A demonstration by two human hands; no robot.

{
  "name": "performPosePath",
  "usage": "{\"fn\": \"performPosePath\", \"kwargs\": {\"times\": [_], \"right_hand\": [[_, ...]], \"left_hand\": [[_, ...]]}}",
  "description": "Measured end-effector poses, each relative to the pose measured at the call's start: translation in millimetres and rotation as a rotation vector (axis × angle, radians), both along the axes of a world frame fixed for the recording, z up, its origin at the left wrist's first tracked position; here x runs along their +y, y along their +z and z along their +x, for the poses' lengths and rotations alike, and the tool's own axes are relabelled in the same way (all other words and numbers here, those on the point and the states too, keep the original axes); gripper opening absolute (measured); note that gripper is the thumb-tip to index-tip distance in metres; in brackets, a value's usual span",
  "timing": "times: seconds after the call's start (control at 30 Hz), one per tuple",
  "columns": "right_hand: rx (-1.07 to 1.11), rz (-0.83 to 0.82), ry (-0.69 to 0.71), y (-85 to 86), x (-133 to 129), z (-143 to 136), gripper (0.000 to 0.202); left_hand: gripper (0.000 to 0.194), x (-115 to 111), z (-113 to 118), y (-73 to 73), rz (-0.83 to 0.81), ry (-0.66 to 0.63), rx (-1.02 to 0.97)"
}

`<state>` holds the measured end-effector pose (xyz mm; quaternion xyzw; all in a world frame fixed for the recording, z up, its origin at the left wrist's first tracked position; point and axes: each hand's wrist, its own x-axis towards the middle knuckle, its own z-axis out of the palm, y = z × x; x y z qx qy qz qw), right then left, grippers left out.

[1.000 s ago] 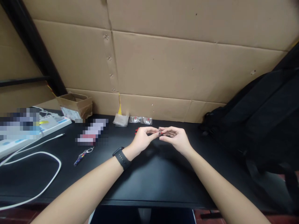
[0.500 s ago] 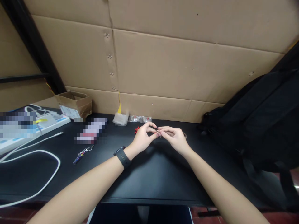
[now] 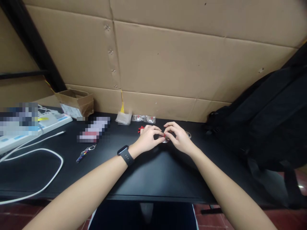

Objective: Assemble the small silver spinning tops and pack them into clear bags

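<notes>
A small round metal disc [image 3: 165,141] is between my hands, low over the black table. At its middle shows a small red piece [image 3: 164,135]. My left hand [image 3: 149,139], with a black watch on the wrist, pinches the disc's left side between thumb and fingers. My right hand [image 3: 178,138] is bent over the disc from the right, its fingertips closed at the red piece; the exact contact is partly hidden. More red pieces [image 3: 141,129] lie behind my left hand. Another metal disc [image 3: 189,135] sticks out beyond my right hand.
Two bagged metal discs [image 3: 150,119] and a stack of clear bags [image 3: 124,118] lie by the cardboard wall [image 3: 168,70]. On the left are an open carton [image 3: 79,103], a power strip [image 3: 55,123], a white cable [image 3: 59,167] and a keychain [image 3: 83,153]. A black backpack [image 3: 263,121] stands right.
The disc has turned from edge-on to nearly flat and sits lower, with red now showing at its middle. My right fingers have moved over its top. The view has tilted slightly.
</notes>
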<state>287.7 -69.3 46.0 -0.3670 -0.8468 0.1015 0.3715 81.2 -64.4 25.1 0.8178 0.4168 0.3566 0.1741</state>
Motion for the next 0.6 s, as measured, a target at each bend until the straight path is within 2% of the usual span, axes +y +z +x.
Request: {"fn": "performPosePath", "kwargs": {"times": [0.1,0.2,0.3,0.37,0.47,0.6], "right_hand": [[-0.012,0.036,-0.014,-2.9,4,3,0.013],[-0.05,0.044,0.0,-11.2,8,1,0.013],[-0.108,0.027,0.021,-21.5,12,-4,0.014],[-0.119,0.033,-0.003,-26.9,16,-6,0.014],[-0.105,0.072,-0.071,-32.0,24,-1,0.014],[-0.114,0.078,-0.136,-34.9,33,9,0.016]], "left_hand": [[0.019,1,5,-5.7,-0.034,-0.036,0.014],[0.016,0,7,-9.5,-0.059,0.003,0.077],[0.01,-1,5,-13.4,-0.003,0.052,0.157],[0.01,1,1,-14.3,0.045,0.04,0.17],[0.023,8,-11,-9.6,0.101,0.034,0.161],[0.025,28,-37,1.1,0.154,0.142,0.195]]}}
